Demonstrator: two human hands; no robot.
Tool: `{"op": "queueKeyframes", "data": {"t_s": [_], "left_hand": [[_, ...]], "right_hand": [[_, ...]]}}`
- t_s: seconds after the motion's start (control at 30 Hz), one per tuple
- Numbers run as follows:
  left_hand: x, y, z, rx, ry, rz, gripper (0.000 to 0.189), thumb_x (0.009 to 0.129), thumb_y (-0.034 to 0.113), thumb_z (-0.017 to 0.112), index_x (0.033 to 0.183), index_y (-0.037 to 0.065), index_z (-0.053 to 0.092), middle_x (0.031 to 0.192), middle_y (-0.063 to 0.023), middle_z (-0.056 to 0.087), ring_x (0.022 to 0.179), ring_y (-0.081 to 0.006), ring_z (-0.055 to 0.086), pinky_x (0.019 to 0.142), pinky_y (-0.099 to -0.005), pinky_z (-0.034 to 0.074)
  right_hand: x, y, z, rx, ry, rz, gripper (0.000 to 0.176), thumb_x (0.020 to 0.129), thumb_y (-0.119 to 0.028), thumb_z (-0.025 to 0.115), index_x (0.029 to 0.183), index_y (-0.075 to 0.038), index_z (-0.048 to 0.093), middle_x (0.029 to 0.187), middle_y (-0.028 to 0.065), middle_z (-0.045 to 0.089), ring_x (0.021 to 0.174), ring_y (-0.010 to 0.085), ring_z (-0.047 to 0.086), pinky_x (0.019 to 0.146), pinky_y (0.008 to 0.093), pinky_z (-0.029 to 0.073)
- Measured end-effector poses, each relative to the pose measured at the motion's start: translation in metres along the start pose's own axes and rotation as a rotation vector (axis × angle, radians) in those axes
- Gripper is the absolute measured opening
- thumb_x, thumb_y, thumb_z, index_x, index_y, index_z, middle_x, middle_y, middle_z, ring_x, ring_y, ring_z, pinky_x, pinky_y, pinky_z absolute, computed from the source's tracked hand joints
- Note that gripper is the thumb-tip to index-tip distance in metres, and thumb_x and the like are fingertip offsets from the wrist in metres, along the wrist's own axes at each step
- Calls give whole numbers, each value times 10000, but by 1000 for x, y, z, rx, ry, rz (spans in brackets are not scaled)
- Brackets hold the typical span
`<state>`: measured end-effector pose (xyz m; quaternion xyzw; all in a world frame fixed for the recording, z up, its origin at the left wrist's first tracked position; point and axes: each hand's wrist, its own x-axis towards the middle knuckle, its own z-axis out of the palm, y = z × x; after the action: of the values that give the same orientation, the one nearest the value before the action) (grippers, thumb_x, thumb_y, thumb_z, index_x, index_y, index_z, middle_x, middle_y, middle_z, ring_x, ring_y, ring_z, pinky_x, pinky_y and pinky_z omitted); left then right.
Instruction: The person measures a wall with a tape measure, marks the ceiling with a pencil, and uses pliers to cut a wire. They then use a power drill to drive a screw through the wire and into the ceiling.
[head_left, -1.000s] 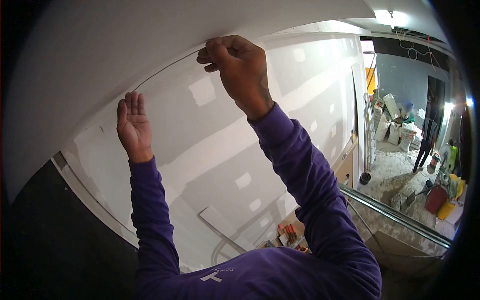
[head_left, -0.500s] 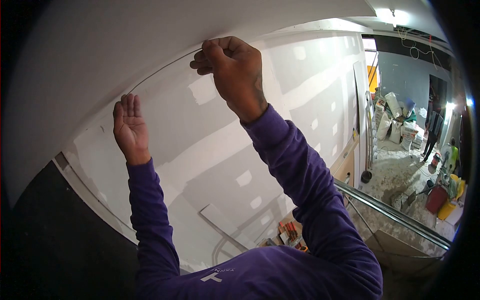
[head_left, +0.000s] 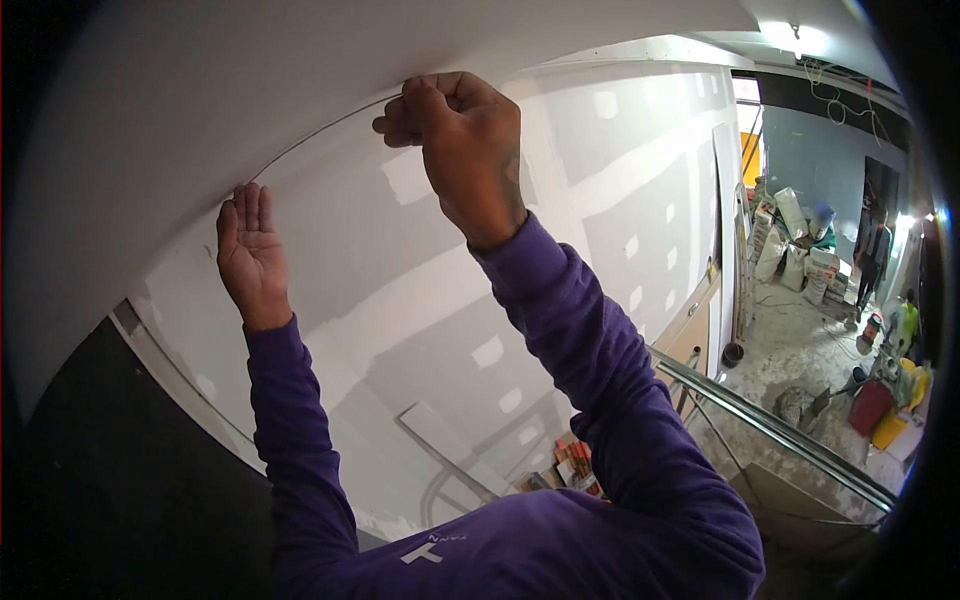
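Overhead, a thin, dark, slightly bowed strip (head_left: 322,130) runs between my two hands, close against the pale ceiling panel (head_left: 300,60). I cannot make out whether it is a wire or a sheet seen edge-on. My left hand (head_left: 255,265) pinches the lower left end between thumb and forefinger, with its other fingers stretched upward and palm facing me. My right hand (head_left: 468,150) is closed on the other end, its thumb and forefinger at the ceiling and its remaining fingers curled. Behind them stands a wall of grey board (head_left: 460,270) with white filler patches.
A metal rail (head_left: 780,430) crosses at lower right. Below me, orange-handled tools (head_left: 575,462) lie in a box. Farther off are white sacks (head_left: 790,215), a black bucket (head_left: 733,354), red and yellow containers (head_left: 890,428) and a standing person (head_left: 874,260).
Both hands have shifted slightly left, still gripping the strip. The left hand is also a little higher. My view has turned slightly, and the distant person has changed posture.
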<state>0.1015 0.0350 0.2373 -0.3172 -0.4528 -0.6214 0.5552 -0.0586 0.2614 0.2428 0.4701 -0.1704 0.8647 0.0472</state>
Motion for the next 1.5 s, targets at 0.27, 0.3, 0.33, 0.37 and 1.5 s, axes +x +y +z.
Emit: {"op": "queueKeyframes", "data": {"t_s": [0.27,0.3,0.33,0.37,1.5], "left_hand": [[-2,1,0,16,17,3,102,968,77,565,966,5,637,1128,-159,658,1125,-279,608,1122,-438,412],[-3,2,1,23,27,5,105,970,79,562,967,5,638,1125,-158,660,1126,-276,608,1122,-437,412],[-4,2,3,29,37,7,109,972,81,559,968,6,638,1122,-157,662,1128,-273,609,1123,-435,412],[-4,2,5,33,45,10,112,973,83,557,970,6,638,1119,-156,664,1129,-271,609,1124,-434,412],[-3,2,5,53,-28,77,159,969,58,550,1058,-71,569,1217,-221,587,1216,-329,540,1155,-483,368]], "right_hand": [[-5,20,-9,90,-76,-101,264,963,-173,622,988,90,624,874,158,711,806,203,702,739,294,577],[-4,23,-10,93,-89,-102,270,962,-184,625,1000,83,623,894,160,710,831,218,707,760,312,582],[-2,25,-11,95,-102,-104,276,961,-195,629,1011,77,623,914,163,709,857,232,711,781,330,588],[0,26,-12,97,-117,-108,283,959,-206,632,1022,71,623,933,166,709,882,247,716,802,348,594],[2,13,-5,7,-54,-116,227,963,-129,591,927,95,607,824,181,701,776,253,723,738,342,612]]}}
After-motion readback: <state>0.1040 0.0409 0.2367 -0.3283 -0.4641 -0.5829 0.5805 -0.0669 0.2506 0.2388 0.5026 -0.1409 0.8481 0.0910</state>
